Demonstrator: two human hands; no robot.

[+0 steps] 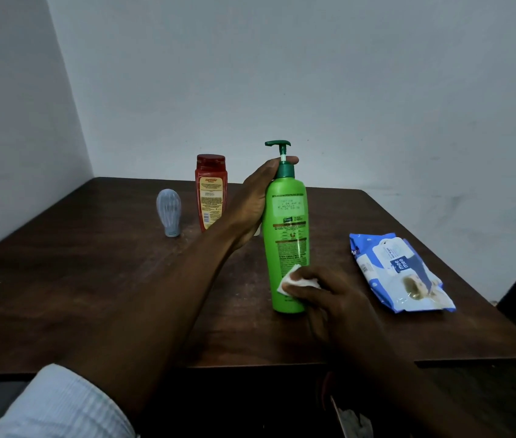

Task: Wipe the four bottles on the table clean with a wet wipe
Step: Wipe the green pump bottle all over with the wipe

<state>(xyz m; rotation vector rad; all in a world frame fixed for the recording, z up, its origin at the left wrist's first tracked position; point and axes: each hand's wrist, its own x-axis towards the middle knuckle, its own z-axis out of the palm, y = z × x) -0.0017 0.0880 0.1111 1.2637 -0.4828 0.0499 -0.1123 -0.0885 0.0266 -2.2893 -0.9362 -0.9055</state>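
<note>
A tall green pump bottle (287,235) stands upright near the middle of the dark wooden table (108,279). My left hand (255,200) grips its upper body and neck from the left. My right hand (323,292) holds a white wet wipe (294,281) pressed against the bottle's lower front. Behind and to the left stands a red bottle (209,191), partly hidden by my left hand. A small grey-blue bottle (169,211) stands on its cap further left. A sliver of a white object (257,232) shows behind my left hand.
A blue and white pack of wet wipes (399,273) lies on the table to the right of the green bottle. The table sits in a corner between two pale walls. Its front edge runs just below my right hand.
</note>
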